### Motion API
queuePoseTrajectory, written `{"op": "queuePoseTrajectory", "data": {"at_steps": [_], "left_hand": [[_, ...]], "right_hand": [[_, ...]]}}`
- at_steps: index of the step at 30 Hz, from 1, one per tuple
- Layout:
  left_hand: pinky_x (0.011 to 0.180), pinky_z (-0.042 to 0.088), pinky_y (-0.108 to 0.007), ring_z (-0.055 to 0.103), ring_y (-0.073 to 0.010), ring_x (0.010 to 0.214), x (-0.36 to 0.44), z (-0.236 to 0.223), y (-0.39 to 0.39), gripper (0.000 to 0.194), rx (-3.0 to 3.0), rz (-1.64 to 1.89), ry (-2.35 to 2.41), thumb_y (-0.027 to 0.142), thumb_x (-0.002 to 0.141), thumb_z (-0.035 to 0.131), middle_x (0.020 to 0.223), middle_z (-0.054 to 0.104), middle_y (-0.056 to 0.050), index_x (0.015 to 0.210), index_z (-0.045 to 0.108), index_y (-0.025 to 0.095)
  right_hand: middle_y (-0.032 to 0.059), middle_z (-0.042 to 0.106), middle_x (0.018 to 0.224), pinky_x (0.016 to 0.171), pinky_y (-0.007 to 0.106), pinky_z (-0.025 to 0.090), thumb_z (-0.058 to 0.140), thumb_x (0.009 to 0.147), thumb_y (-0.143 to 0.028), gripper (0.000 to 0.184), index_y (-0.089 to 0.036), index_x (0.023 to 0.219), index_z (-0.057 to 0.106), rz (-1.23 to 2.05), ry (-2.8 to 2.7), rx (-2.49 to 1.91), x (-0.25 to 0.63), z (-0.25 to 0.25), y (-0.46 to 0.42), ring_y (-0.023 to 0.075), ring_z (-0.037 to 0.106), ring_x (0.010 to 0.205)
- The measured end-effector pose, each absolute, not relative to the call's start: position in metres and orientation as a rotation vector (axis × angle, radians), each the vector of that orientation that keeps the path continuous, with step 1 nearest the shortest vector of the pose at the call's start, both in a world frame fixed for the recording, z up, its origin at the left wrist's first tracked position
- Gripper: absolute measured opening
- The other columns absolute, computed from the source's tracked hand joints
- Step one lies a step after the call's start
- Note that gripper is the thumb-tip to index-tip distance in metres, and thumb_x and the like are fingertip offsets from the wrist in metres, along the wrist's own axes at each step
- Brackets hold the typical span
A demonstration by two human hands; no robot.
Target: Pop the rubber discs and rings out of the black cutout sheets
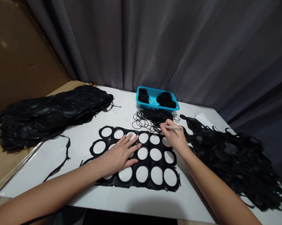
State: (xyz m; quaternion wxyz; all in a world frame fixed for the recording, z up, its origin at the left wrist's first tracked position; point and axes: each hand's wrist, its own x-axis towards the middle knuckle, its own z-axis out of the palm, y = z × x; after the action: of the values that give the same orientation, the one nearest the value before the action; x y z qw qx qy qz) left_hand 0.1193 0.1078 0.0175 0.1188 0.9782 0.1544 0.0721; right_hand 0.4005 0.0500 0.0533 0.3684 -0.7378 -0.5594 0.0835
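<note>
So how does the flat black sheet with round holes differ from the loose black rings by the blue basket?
The sheet is one wide piece lying flat, while the rings are thin separate loops in a tangled heap. The left hand rests on the sheet; the rings lie nearer the right hand, which holds a thin white tool. Both are black, with round outlines.

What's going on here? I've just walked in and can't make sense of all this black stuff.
A person is working at a white table. Their left hand lies spread on a black rubber sheet punched with round holes, while their right hand holds a thin white stick with its tip near a heap of loose black rubber rings. Behind the heap, a blue plastic basket holds more rings. Large piles of punched black sheets lie to either side.
</note>
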Motion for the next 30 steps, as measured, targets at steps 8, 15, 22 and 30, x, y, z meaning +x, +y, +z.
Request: {"op": "queuePoseTrajectory", "data": {"at_steps": [8,15,22,30], "left_hand": [[0.114,0.032,-0.059,0.026,-0.0422,0.147,0.12,0.03,0.104,0.055,2.914,0.203,0.454,0.042,0.097,0.062,0.156,0.038,-0.017,0.144,0.05,0.017],[0.115,0.034,-0.053,0.043,-0.0335,0.141,0.1,0.034,0.075,0.047,2.894,0.213,0.309,0.038,0.097,0.061,0.15,0.048,-0.016,0.14,0.053,0.02],[0.116,0.031,-0.055,0.037,-0.0341,0.144,0.092,0.022,0.065,0.05,2.915,0.27,0.31,0.035,0.099,0.059,0.154,0.042,-0.017,0.145,0.048,0.022],[0.116,0.03,-0.056,0.034,-0.0365,0.145,0.092,0.02,0.066,0.055,2.928,0.241,0.305,0.036,0.095,0.064,0.156,0.037,-0.019,0.146,0.047,0.024]], "right_hand": [[0.0026,0.069,0.073,0.063,0.029,0.04,0.057,0.082,-0.032,0.021,-0.023,0.064,0.05,0.187,-1.284,-1.91,0.42,0.058,0.047,0.0195,0.06,0.067],[0.0019,0.075,0.095,0.077,0.031,0.047,0.059,0.088,-0.03,0.016,-0.023,0.073,0.055,0.856,-1.503,-1.685,0.349,0.06,0.003,0.0207,0.067,0.088],[-0.0003,0.073,0.092,0.082,0.033,0.046,0.061,0.089,-0.022,0.009,-0.024,0.081,0.061,0.894,-1.63,-1.676,0.324,0.04,-0.013,0.02,0.065,0.091],[-0.0015,0.071,0.088,0.079,0.031,0.046,0.062,0.09,-0.015,0.014,-0.024,0.079,0.06,0.831,-1.704,-1.62,0.322,0.042,-0.016,0.0184,0.064,0.09]]}}
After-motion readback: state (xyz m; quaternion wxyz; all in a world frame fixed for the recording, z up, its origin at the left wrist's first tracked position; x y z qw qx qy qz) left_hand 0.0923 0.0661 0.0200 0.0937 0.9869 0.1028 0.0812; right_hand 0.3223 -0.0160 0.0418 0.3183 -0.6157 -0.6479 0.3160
